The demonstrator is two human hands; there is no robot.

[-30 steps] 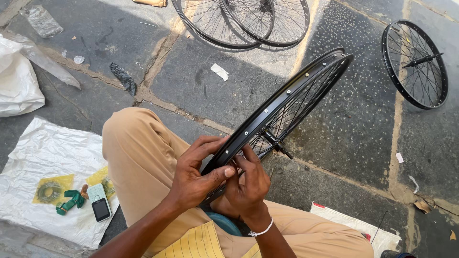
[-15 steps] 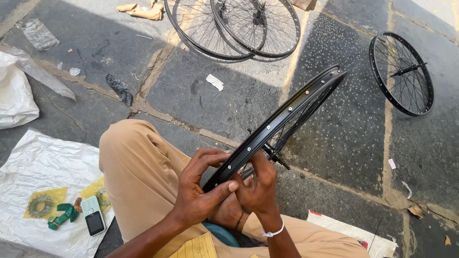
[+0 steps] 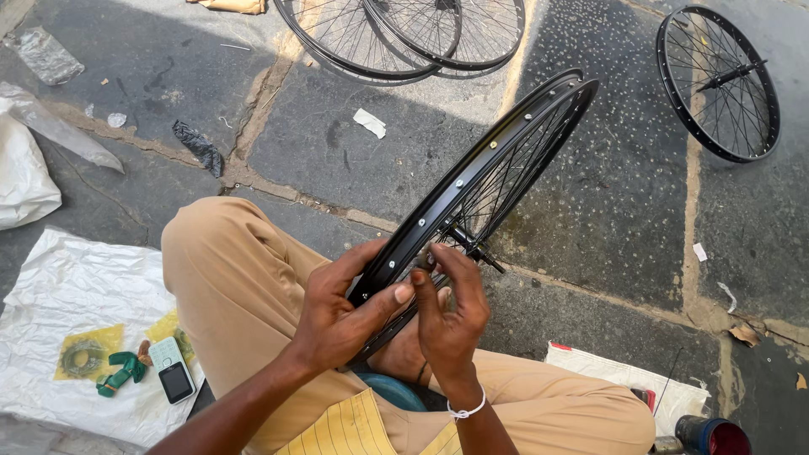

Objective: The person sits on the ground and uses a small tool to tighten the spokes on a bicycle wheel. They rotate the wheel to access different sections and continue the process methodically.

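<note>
The right hand's fingertips (image 3: 431, 258) pinch a small metal piece, seemingly a spoke nipple or its driver, against the inner face of the black bicycle rim (image 3: 472, 190) near the centre of the frame. The right hand (image 3: 448, 316) curls upward, thumb and forefinger pressed together on that piece, a white band at its wrist. The left hand (image 3: 341, 316) grips the rim from the lower left, thumb lying across the rim's edge beside the pinch and the other fingers wrapped behind it, steadying the wheel.

The rim stands on edge, tilted, running from the hands in the lower centre up to the upper right of centre, its spokes and hub axle (image 3: 472, 247) just behind the fingers. It rests over the person's lap, between the tan trousers (image 3: 236, 286).

As I judge it, doing this well means keeping the left grip firm so the rim cannot roll, holding the small piece square to its hole, and turning with fingertips only, lightly, so that it seats straight.

Farther out, a white plastic sheet (image 3: 76, 286) at lower left carries a small phone (image 3: 173, 375) and a green tool (image 3: 118, 371). A spoked wheel (image 3: 716, 80) lies at upper right; two more wheels (image 3: 404, 38) overlap at the top edge on the stone paving (image 3: 624, 194).
</note>
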